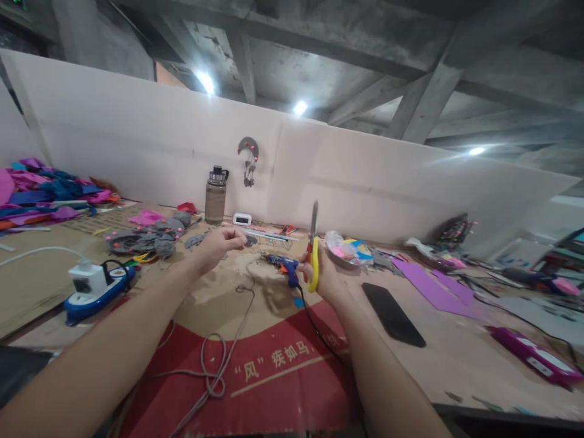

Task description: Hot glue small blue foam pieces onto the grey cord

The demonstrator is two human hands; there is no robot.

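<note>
My right hand [325, 274] is closed around the yellow and red handles of a pair of scissors [312, 243], whose blades point straight up. My left hand [219, 243] is held out over the table with its fingers pinched together; whatever is in the pinch is too small to name. A grey cord [228, 347] trails across the cardboard below my left hand. A blue glue gun [283, 266] lies on the table just left of my right hand, its black cable running toward me.
Cardboard with a red printed panel [274, 371] covers the table. A black phone [393, 314] lies at right, a power strip [93, 286] at left. Grey felt pieces [146, 240], a water bottle [215, 194], purple sheets [433, 289] and a white partition wall [365, 182] stand behind.
</note>
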